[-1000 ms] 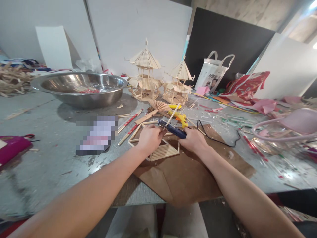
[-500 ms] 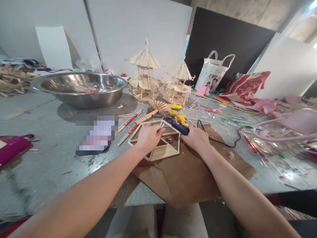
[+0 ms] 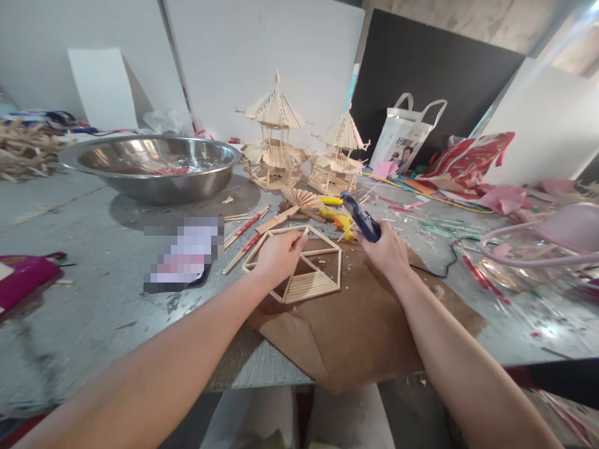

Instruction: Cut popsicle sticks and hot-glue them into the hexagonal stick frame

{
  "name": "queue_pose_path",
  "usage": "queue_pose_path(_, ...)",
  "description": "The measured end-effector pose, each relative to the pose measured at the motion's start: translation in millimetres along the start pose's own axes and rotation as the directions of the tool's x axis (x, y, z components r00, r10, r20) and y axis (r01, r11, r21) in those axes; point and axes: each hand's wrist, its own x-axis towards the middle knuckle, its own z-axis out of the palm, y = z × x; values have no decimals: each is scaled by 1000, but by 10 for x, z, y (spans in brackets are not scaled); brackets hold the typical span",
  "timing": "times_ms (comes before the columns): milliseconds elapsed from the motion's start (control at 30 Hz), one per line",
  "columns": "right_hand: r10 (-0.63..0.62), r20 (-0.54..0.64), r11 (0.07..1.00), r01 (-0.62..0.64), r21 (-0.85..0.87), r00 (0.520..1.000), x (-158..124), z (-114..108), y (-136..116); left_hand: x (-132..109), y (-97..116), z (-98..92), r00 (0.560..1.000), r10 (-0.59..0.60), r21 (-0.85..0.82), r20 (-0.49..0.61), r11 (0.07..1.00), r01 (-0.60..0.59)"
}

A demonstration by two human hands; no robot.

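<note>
A hexagonal frame of thin wooden sticks (image 3: 339, 268) lies on a brown sheet (image 3: 360, 337), one triangular section filled with parallel sticks. My left hand (image 3: 281, 257) rests over its left part, thumb and fingers pinched on a short wooden stick (image 3: 306, 231) near the far corner. My right hand (image 3: 387, 251) is wrapped round a dark blue corded tool that looks like a hot glue gun (image 3: 365, 221), raised to the right of the frame and apart from it. A yellow tool (image 3: 337, 219) lies just behind, partly hidden. My left hand covers some of the frame.
Two stick-built pagoda models (image 3: 276, 134) stand at the back. A steel basin (image 3: 154, 187) and a phone (image 3: 185, 259) are on the left. Red-wrapped sticks (image 3: 243, 249) lie beside the frame. A black cord (image 3: 442, 274) trails right, towards a pink-handled item (image 3: 552, 234) and scraps.
My right hand has lifted the glue gun up and to the right, away from the frame's far corner. My left hand has stayed nearly still at the frame.
</note>
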Motion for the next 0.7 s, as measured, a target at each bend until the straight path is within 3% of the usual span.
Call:
queue_pose_path(167, -7, -110, 993, 20, 117, 994, 57, 25, 100, 11, -15, 16, 998, 45, -104, 54, 994, -39)
queue_pose_path(300, -66, -139, 985, 87, 147, 988, 72, 76, 136, 10, -4, 27, 995, 32, -312, 94, 950, -1)
queue_pose_path(367, -112, -146, 981, 132, 140, 983, 59, 104, 125, 4, 17, 13, 988, -29, -507, 154, 855, 104)
queue_pose_path(433, -165, -144, 975, 183, 129, 976, 38, 125, 101, 0, 35, -10, 969, -77, -694, 235, 685, 223)
queue_pose_path(533, -237, -146, 960, 254, 116, 961, 7, 137, 69, 4, 36, -46, 941, -101, -814, 322, 479, 330)
queue_pose_path(600, -243, -139, 960, 259, 108, 960, -4, 137, 61, 9, 26, -67, 930, -120, -804, 348, 472, 362)
queue_pose_path(700, -226, -112, 967, 237, 96, 968, -8, 133, 63, 7, 21, -103, 929, -159, -713, 334, 602, 359)
